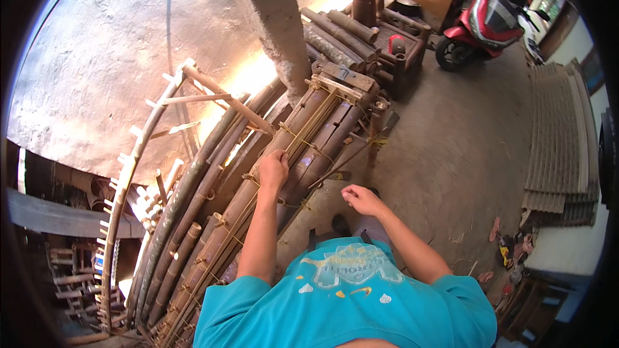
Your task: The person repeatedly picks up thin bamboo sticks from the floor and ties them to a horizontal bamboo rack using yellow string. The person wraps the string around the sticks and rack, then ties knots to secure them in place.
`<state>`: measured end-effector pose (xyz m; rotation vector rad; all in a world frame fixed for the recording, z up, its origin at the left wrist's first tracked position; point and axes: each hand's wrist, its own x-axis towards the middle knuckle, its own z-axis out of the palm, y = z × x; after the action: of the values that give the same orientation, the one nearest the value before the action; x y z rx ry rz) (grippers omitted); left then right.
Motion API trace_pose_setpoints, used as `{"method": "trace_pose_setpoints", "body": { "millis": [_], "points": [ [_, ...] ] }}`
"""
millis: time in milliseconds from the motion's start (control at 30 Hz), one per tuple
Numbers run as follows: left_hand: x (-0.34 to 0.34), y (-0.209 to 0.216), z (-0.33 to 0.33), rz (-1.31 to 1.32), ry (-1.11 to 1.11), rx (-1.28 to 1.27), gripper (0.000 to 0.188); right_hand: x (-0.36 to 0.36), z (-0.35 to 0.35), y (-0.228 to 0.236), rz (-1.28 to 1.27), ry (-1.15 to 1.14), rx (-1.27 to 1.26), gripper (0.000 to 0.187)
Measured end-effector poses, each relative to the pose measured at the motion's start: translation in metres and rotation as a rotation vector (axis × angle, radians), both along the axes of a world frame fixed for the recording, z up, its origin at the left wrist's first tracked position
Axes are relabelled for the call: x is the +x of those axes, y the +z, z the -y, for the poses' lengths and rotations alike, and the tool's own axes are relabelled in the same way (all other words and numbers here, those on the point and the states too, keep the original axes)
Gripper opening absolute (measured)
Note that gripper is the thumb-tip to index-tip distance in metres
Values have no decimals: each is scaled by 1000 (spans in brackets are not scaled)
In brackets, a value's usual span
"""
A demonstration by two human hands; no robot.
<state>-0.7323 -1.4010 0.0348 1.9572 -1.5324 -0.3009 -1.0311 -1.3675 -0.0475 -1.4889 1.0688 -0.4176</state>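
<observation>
Concrete floor [451, 129] stretches toward the person's one o'clock; tied bamboo poles [238, 206] run from twelve round to eight, their near end cut off. At eleven, the left hand [273, 169] curls over them, fingertips hidden; at twelve, the right hand [364, 200] curls above the floor. I can't tell whether either pinches anything.

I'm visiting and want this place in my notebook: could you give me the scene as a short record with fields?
Left hand: curled, over bound bamboo poles; whether it holds anything is hidden
Right hand: loosely curled, right of the poles
Binding: yellow cords around the poles
Left side: curved pegged frame
Upper right: red scooter
Right side: stacked corrugated sheets
</observation>
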Motion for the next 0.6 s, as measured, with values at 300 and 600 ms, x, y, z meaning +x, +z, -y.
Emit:
{"method": "trace_pose_setpoints", "body": {
  "millis": [300, 600],
  "points": [
    [-30, 3, 40, 8, 71, 174, 17, 73, 98, 40, 876, -545, 1040, 26],
    [-46, -17, 49, 112, 121, -33, 20, 225, 185, 116, 260, 550, -436, 45]
  ]
}}
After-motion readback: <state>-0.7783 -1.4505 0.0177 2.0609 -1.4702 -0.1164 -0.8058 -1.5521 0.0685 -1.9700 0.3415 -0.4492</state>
